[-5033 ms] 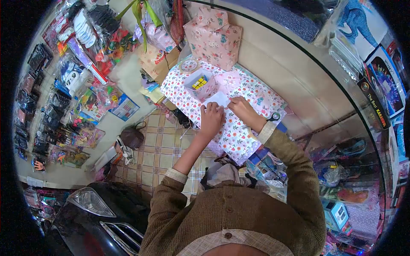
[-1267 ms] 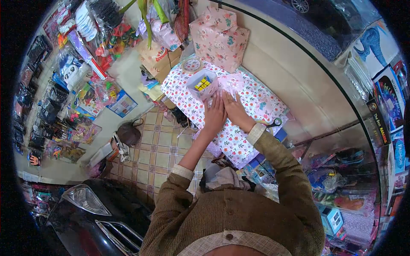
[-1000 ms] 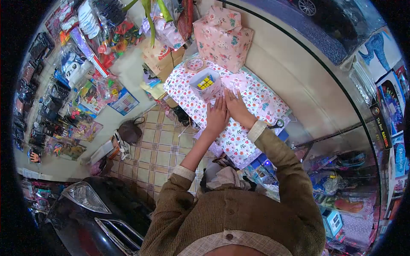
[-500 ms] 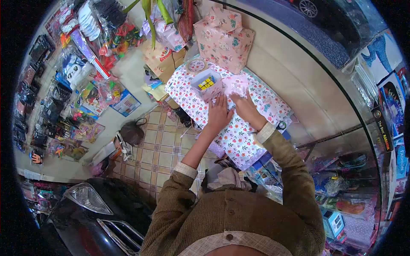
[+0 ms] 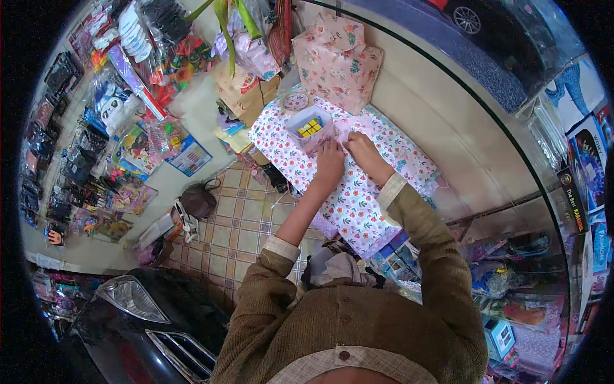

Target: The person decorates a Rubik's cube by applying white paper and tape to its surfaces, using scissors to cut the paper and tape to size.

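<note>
A small pale box (image 5: 311, 130) with an open top and pink sides stands on floral wrapping paper (image 5: 366, 225) spread over the table. Inside it shows a puzzle cube (image 5: 310, 127) with yellow squares. My left hand (image 5: 330, 163) is at the box's near right corner, its fingers bent and drawn together. Just right of it, my right hand (image 5: 367, 155) has its fingertips pinched close to the pink sheet beside the box. What either hand's fingers hold, if anything, is too small to make out.
Behind the box stand a round floral-patterned tape roll (image 5: 295, 101) and a large pink floral-wrapped package (image 5: 339, 67). A brown paper bag (image 5: 246, 89) is at the back left. Packaged goods hang on the left wall; a black toy car (image 5: 150, 320) is at lower left.
My left hand's fingers, flat and spread before, are now bent in by the box. My right hand has drawn its fingers into a pinch and shifted slightly left.
</note>
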The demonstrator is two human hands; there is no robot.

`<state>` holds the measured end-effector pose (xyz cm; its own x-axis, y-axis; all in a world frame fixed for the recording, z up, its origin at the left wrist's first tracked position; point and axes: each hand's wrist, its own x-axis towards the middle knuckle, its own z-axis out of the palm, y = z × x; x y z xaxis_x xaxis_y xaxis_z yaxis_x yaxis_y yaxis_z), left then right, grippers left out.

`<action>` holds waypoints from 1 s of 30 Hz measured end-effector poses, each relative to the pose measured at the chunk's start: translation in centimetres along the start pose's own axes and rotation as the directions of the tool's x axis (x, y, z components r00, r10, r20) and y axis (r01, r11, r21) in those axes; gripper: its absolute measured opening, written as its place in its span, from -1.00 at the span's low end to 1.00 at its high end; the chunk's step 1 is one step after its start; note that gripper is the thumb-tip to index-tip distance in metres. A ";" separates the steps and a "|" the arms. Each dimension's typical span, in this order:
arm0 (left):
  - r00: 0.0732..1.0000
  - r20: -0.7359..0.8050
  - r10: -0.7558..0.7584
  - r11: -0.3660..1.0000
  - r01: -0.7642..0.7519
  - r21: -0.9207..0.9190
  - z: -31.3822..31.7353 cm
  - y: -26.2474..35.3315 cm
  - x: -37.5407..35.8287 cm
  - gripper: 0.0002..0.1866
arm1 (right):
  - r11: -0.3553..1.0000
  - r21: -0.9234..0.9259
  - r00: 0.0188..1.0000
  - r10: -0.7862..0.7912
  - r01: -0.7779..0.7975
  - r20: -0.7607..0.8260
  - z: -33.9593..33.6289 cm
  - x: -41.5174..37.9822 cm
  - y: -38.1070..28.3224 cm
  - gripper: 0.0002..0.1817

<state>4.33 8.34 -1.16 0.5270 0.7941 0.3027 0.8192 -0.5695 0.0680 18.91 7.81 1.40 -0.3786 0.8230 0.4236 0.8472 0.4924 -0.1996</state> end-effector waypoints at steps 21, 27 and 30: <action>0.898 -0.438 -0.037 0.970 -0.073 -0.231 -5.3 1.7 0.5 -0.88 | 0.991 -0.011 0.974 -0.130 0.130 -0.185 -9.2 -0.4 -1.3 -0.71; 0.938 0.084 -0.336 0.084 0.119 -0.989 -8.8 1.6 -3.9 -0.76 | 0.960 0.277 0.961 0.122 -0.050 -0.247 -12.2 -2.3 -1.9 -0.59; 0.909 0.288 -0.302 -0.268 0.209 -0.941 -9.0 0.7 -6.1 -0.74 | 0.907 0.419 0.988 0.099 -0.041 -0.117 -11.2 -3.6 -1.6 -0.63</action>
<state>-0.31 1.23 5.58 0.2972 0.9546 -0.0187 -0.3222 0.1187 0.9392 23.12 0.91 10.09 -0.2465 0.8286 0.5026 0.6280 0.5316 -0.5684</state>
